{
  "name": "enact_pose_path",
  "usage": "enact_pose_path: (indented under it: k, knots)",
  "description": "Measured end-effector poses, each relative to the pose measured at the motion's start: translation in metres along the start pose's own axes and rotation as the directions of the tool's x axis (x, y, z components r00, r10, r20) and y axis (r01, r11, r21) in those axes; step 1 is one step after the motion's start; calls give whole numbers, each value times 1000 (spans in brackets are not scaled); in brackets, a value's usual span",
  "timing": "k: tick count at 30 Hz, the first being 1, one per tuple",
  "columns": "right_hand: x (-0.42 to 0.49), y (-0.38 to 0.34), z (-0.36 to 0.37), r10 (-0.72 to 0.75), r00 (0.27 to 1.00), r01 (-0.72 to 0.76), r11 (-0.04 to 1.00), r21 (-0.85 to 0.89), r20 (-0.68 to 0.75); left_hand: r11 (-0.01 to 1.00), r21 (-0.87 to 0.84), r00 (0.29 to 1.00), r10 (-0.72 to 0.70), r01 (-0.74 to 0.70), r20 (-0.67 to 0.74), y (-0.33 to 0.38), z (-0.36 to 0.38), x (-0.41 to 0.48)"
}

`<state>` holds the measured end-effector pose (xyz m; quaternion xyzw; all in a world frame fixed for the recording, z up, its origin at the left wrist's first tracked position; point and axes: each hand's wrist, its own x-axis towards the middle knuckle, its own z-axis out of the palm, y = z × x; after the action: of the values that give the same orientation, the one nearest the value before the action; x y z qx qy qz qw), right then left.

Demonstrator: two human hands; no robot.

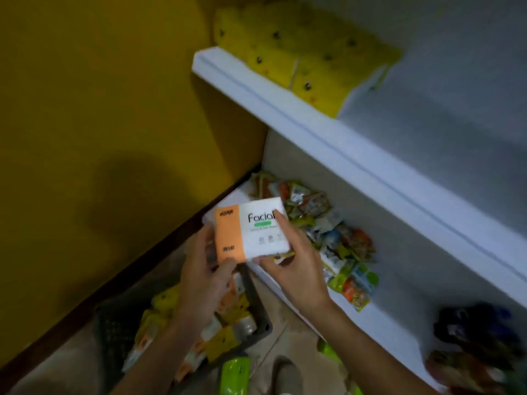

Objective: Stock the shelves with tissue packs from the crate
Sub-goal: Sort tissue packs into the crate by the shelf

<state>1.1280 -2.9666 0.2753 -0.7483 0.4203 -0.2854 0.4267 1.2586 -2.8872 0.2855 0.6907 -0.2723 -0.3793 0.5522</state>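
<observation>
Yellow wall (99, 109) fills the space to the left of the hands, with white shelving on the other side. In the head view, both hands hold one tissue pack (251, 232), white with an orange band, in front of the lower shelf (385, 323). The left hand (199, 280) pinches its orange end and the right hand (293, 263) grips its white end, with the fingers of both curled round it. Beneath the left hand sits the dark crate (261, 317), and that wrist covers part of the packs inside it. Small colourful sachets (328, 238) lie just beyond the right hand. Yellow packs (299, 61) stand on the upper shelf (328, 143), well above. Dark packets (479, 332) to the far right are blurred. Green packs (235, 377) between the forearms are cut off by the frame's lower edge.
</observation>
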Motion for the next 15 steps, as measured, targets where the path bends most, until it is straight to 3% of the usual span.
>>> enact_pose_path:
  k: [8, 15]
  knots:
    - [-61, -53, -123, -64, 931, 36, 996, -85, -358, 960, 13, 928, 269, -281, 258, 100, 65, -49]
    - [-110, -48, -230, -49, 828, -33, 990, -136, -559, 931, -38, 837, 344, -363, 426, 133, 158, -82]
